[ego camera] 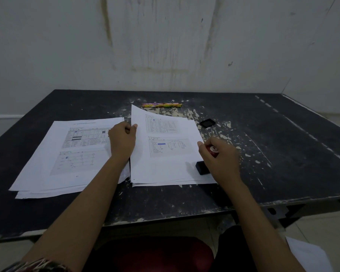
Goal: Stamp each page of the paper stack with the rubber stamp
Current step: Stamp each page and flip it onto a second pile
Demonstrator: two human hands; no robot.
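where the view starts, at the person's lap, one dark red cloth [155, 254] shows under the table edge, one loose white sheet [308, 256] lies on the floor to the right, and a cluster of bangles [37, 266] circles the left forearm. on the one black table [283, 154], its paint chipped, lie two lots of printed paper side by side: a left pile [67, 154], fanned a little, and the paper stack [165, 171] just right of it. two hands are at work. the right hand [220, 156] curls round the red handle of the one rubber stamp [202, 167], whose black base sits low at the lower right corner of the stack's top page [165, 122]; whether it presses the paper cannot be told. the left hand [122, 142] pinches that page's left edge between thumb and fingers, the far corner curling up. beyond the stack, one small black square piece [207, 123] lies apart on the table, and farther still two pencils [161, 105] lie together, touching. behind stands one stained white wall [165, 46].
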